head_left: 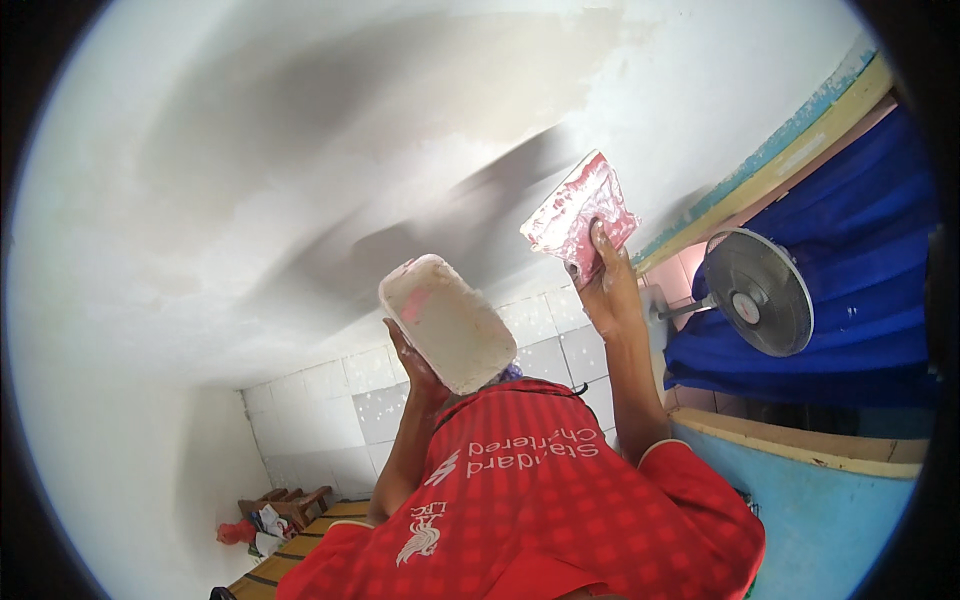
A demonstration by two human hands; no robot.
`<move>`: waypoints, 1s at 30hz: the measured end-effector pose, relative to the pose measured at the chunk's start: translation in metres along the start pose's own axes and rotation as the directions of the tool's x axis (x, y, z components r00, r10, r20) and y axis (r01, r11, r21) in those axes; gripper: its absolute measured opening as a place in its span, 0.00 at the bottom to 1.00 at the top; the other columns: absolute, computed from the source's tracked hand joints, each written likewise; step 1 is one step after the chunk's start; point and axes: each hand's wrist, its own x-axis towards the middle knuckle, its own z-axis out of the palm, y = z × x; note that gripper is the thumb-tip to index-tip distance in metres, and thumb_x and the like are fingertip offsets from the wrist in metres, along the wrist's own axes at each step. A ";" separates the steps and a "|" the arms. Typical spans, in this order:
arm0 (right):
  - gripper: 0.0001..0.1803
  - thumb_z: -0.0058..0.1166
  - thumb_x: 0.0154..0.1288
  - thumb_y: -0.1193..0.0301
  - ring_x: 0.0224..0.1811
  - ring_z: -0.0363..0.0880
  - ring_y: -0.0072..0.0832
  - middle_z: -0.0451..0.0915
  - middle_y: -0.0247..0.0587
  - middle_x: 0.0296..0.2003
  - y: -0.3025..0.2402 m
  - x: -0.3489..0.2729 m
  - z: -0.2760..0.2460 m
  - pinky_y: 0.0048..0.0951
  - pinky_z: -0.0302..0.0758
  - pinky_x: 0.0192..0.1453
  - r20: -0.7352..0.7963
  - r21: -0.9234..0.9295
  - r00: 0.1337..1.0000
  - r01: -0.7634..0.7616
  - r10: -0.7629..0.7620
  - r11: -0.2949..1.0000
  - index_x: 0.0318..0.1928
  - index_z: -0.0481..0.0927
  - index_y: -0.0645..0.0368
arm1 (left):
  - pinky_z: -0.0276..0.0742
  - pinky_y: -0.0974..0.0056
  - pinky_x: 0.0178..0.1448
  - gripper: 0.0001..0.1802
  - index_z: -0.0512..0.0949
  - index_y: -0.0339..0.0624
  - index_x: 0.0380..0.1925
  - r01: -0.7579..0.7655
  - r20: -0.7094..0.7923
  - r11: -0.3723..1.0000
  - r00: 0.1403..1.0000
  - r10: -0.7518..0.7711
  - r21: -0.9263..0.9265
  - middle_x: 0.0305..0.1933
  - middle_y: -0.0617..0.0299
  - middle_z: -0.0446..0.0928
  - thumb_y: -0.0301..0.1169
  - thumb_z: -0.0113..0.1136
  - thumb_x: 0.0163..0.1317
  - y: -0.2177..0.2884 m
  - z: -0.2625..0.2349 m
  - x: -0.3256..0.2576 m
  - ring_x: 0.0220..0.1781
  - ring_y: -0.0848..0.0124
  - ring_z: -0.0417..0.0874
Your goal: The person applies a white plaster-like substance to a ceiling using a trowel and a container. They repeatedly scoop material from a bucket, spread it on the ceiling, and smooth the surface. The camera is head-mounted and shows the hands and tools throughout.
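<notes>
My left hand [415, 362] grips the side of a whitish rectangular plastic tub [455, 325] with rounded corners. Smears and a pinkish patch mark the tub's surface. Higher up and to the right, my right hand [608, 290] is closed on a flat, red-pink putty spreader [590, 205], thumb across its face. White paste coats much of that spreader, and some whitish residue shows on my fingers. Both things are held up in front of a white plastered wall [330, 130], apart from each other. A greyish patch and shadows lie on the wall surface.
On the right a round fan [757, 292] stands before a blue curtain [860, 260]. Beneath it is a light-blue partition [830, 510] with a cream edge. White and grey tiles [360, 400] line the wall below. At lower left, bags [268, 525] lie by a wooden rack [298, 503].
</notes>
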 end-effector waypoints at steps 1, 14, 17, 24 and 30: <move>0.17 0.60 0.76 0.69 0.54 0.81 0.21 0.81 0.30 0.52 0.000 -0.002 0.002 0.30 0.80 0.61 0.002 0.012 1.000 -0.019 0.019 1.000 0.61 0.75 0.57 | 0.79 0.49 0.70 0.34 0.57 0.53 0.78 -0.001 0.020 0.999 1.000 0.002 -0.050 0.73 0.58 0.69 0.58 0.30 0.82 -0.001 0.005 0.001 0.71 0.60 0.76; 0.12 0.67 0.67 0.77 0.44 0.87 0.33 0.87 0.43 0.43 0.052 -0.029 -0.024 0.37 0.84 0.54 0.314 -0.406 0.911 0.385 -0.269 0.829 0.49 0.83 0.66 | 0.81 0.42 0.67 0.35 0.65 0.50 0.75 0.339 0.097 0.818 0.938 -0.334 -0.465 0.70 0.58 0.74 0.59 0.36 0.80 0.007 -0.018 -0.012 0.68 0.56 0.80; 0.10 0.67 0.66 0.79 0.47 0.89 0.41 0.88 0.49 0.42 0.050 -0.025 -0.036 0.42 0.84 0.59 0.507 -0.359 0.775 0.587 -0.377 0.725 0.46 0.83 0.66 | 0.80 0.42 0.68 0.34 0.66 0.50 0.74 0.391 0.179 0.765 0.919 -0.350 -0.512 0.71 0.57 0.74 0.59 0.37 0.80 0.003 -0.012 -0.004 0.68 0.56 0.79; 0.10 0.68 0.63 0.80 0.48 0.90 0.43 0.89 0.52 0.42 0.030 -0.048 -0.045 0.42 0.84 0.58 0.586 -0.493 0.719 0.682 -0.373 0.540 0.45 0.84 0.66 | 0.79 0.42 0.69 0.35 0.67 0.49 0.74 0.412 0.221 0.822 0.910 -0.351 -0.393 0.71 0.55 0.75 0.59 0.40 0.79 0.012 -0.001 -0.001 0.69 0.55 0.79; 0.10 0.69 0.61 0.81 0.49 0.90 0.46 0.89 0.55 0.41 -0.011 -0.067 -0.043 0.42 0.85 0.58 0.592 -0.656 0.724 0.688 -0.354 0.310 0.43 0.85 0.66 | 0.80 0.56 0.68 0.33 0.62 0.45 0.75 0.123 0.200 0.988 0.970 -0.139 0.088 0.69 0.54 0.73 0.53 0.46 0.80 0.038 0.011 0.000 0.67 0.64 0.79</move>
